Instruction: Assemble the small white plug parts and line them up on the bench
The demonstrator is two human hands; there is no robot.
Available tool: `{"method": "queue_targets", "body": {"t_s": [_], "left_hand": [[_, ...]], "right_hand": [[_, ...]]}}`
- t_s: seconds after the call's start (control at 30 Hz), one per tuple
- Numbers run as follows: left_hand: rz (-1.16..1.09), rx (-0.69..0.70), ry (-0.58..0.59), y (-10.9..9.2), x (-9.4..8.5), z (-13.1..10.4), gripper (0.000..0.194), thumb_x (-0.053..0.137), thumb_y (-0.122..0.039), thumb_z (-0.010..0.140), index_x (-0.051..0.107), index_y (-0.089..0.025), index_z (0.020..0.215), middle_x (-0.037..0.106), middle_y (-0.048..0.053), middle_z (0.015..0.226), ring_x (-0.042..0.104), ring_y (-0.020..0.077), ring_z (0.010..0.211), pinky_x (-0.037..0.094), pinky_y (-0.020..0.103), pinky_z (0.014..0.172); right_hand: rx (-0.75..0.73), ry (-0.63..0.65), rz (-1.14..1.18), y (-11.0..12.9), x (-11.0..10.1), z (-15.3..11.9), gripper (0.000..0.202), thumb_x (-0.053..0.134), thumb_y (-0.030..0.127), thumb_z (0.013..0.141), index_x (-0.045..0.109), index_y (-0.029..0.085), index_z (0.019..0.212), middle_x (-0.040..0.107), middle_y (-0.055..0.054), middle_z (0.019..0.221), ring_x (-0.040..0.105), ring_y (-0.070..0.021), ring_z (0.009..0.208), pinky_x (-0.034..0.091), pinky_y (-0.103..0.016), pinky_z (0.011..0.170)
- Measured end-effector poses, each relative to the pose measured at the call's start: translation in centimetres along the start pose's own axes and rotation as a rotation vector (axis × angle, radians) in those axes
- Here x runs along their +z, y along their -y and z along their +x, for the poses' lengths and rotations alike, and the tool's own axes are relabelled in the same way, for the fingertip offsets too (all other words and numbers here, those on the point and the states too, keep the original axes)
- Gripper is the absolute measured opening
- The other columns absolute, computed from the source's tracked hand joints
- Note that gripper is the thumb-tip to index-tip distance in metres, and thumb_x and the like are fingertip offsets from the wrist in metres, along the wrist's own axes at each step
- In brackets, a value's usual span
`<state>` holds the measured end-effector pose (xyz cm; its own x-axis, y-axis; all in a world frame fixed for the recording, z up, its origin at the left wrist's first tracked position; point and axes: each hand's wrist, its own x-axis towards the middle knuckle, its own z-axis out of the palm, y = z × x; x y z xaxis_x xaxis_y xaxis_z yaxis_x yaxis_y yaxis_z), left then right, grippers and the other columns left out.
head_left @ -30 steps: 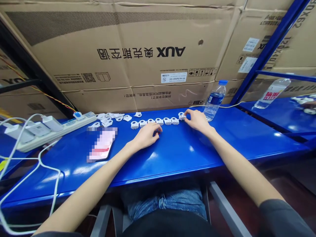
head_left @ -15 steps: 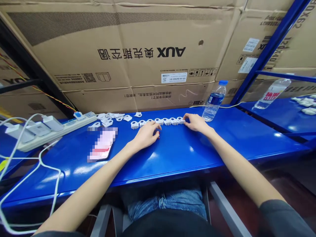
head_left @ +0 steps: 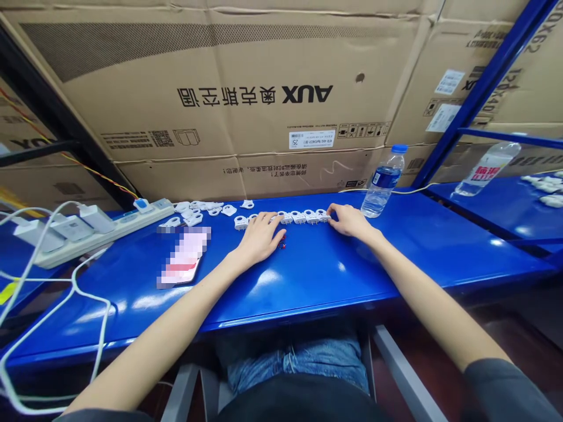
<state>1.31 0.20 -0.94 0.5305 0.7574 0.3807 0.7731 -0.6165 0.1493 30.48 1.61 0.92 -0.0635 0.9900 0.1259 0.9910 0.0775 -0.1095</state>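
White ring-topped plugs (head_left: 299, 217) with thin prongs stand side by side in a row on the blue tabletop (head_left: 325, 264). Over the left part of this row lies my left hand (head_left: 260, 237), its fingers stretched out and the thumb apart, hiding some of the plugs. My right hand (head_left: 352, 221) is at the row's right end, thumb and forefinger closed on the last white plug (head_left: 324, 216). Small red bits (head_left: 283, 245) show beside my left thumb; what they are I cannot make out.
Loose white ring pieces (head_left: 193, 218) lie in a pile at the back left, near a power strip (head_left: 132, 218) with chargers and cables. A phone (head_left: 187, 258) lies in front of them. A water bottle (head_left: 382, 181) stands behind my right hand. Cardboard boxes (head_left: 259, 53) wall off the back.
My left hand has shifted slightly with its fingers stretched out more, and more of the red bits show beside the thumb. My right hand stays at the row's end.
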Motion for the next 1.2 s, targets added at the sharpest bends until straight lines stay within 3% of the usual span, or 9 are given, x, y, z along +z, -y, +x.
{"method": "queue_targets", "body": {"t_s": [0.3,0.6,0.93,1.2], "left_hand": [[0.087,-0.023,0.080,-0.3,-0.4,0.1,0.046,0.040,-0.042,0.107,0.059,-0.018,0.141,0.064,0.014,0.142,0.054,0.0339,0.131,0.041,0.052,0.114],[0.108,-0.032,0.083,-0.6,-0.8,0.0,0.044,0.042,-0.043,0.107,0.064,-0.016,0.135,0.067,0.015,0.135,0.056,0.0346,0.127,0.040,0.052,0.113],[0.105,-0.007,0.037,-1.3,-1.4,-0.1,0.039,0.045,-0.039,0.105,0.063,-0.015,0.130,0.064,0.017,0.138,0.054,0.0346,0.129,0.040,0.052,0.111],[0.021,0.046,0.162,-1.6,-2.9,0.2,0.021,0.051,-0.019,0.093,0.070,-0.019,0.102,0.072,0.009,0.103,0.065,0.0271,0.101,0.050,0.040,0.089]], "right_hand": [[-0.038,-0.005,0.019,0.2,-0.3,-0.1,0.028,0.056,0.020,0.093,0.065,0.021,0.120,0.073,-0.014,0.117,0.066,-0.0313,0.109,0.048,-0.036,0.083],[-0.335,-0.167,0.107,1.0,0.6,0.0,0.032,0.054,0.023,0.096,0.068,0.021,0.124,0.067,-0.011,0.138,0.058,-0.0331,0.126,0.047,-0.047,0.105],[-0.411,-0.173,0.058,2.0,2.0,0.1,0.034,0.054,0.020,0.096,0.070,0.018,0.126,0.067,-0.012,0.139,0.058,-0.0322,0.128,0.048,-0.048,0.109],[-0.422,-0.143,0.079,2.3,2.0,0.1,0.037,0.056,0.026,0.096,0.068,0.017,0.130,0.066,-0.012,0.141,0.056,-0.0323,0.130,0.045,-0.048,0.111]]}}
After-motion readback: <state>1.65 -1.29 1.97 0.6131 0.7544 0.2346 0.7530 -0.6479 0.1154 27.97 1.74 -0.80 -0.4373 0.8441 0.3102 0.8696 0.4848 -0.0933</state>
